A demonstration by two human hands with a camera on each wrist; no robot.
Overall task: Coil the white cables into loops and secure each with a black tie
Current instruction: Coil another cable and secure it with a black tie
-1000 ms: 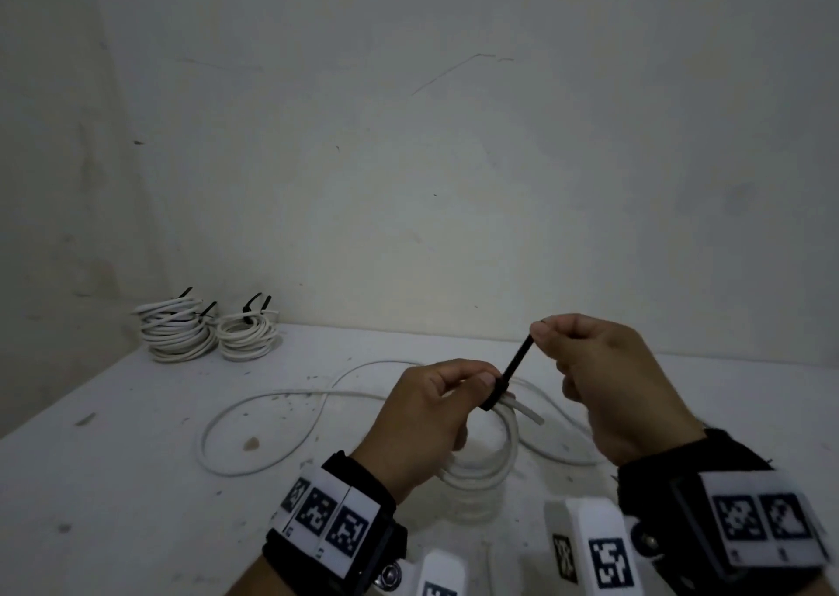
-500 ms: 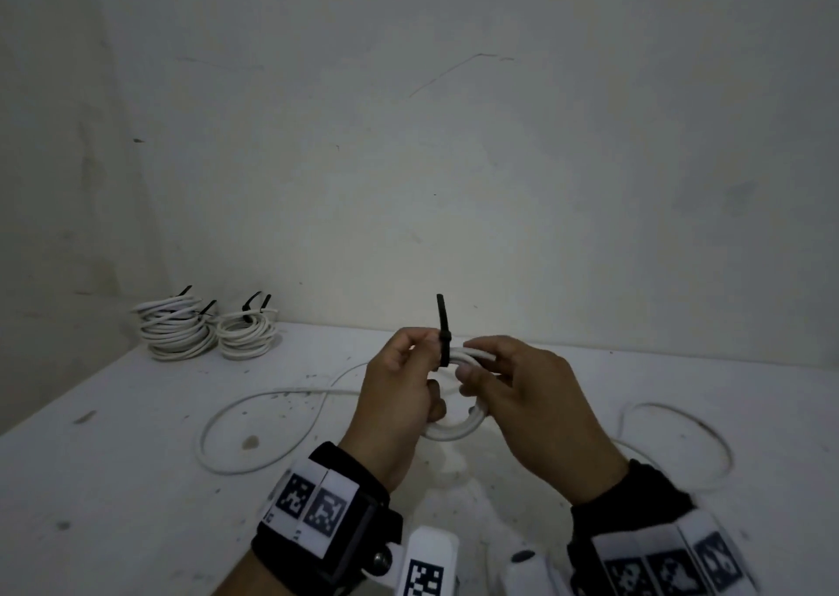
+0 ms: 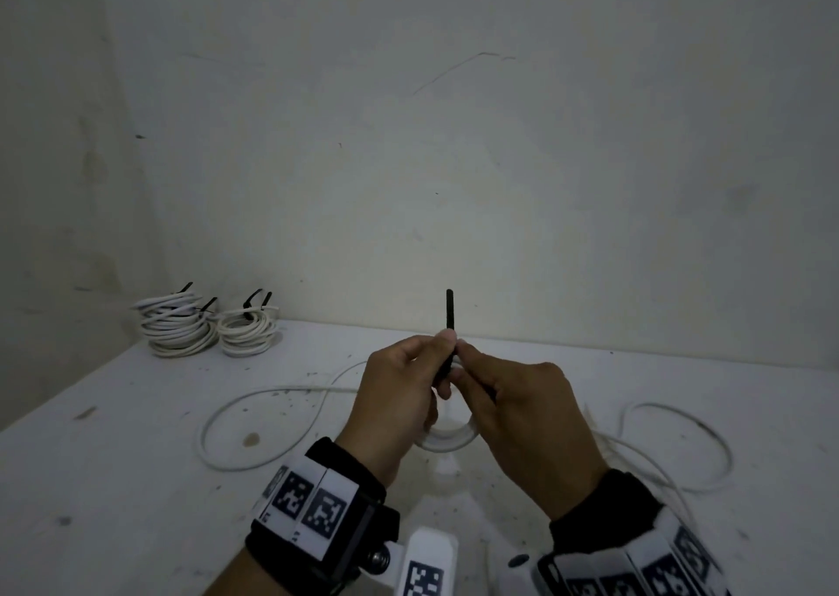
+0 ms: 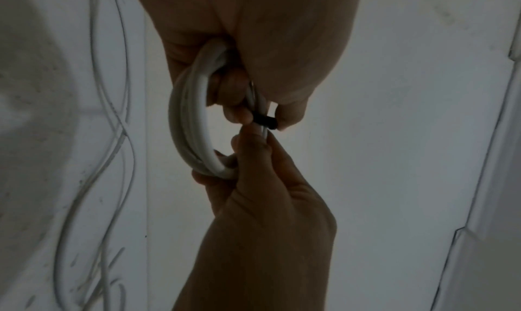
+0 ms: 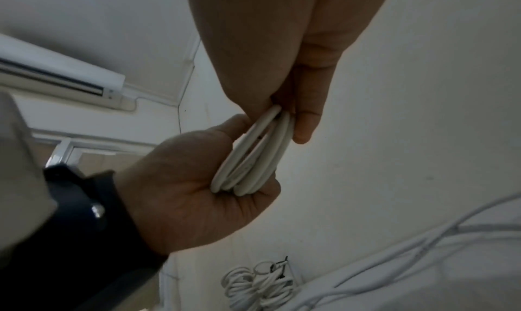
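Observation:
A small white cable coil (image 3: pixel 449 442) hangs between both hands above the white table (image 3: pixel 136 482). A black tie (image 3: pixel 449 311) is wrapped round the coil's top, its tail pointing straight up. My left hand (image 3: pixel 436 350) has fingers hooked through the coil (image 4: pixel 189 124) and pinches the strands at the tie (image 4: pixel 265 123). My right hand (image 3: pixel 467 359) pinches the same strands right beside the tie. In the right wrist view the coil (image 5: pixel 253 155) sits in the left palm, with the right fingertips on its upper edge. The tie's head is mostly hidden by fingers.
Two stacks of tied coils (image 3: pixel 177 327) (image 3: pixel 247 330) stand at the back left against the wall. Loose white cable lies in a loop on the left (image 3: pixel 272 395) and another on the right (image 3: pixel 672 414). The table's left edge runs diagonally.
The right hand, which held the tie's tail out to the upper right, has come in to the coil. Both hands have risen slightly. The tail now points straight up.

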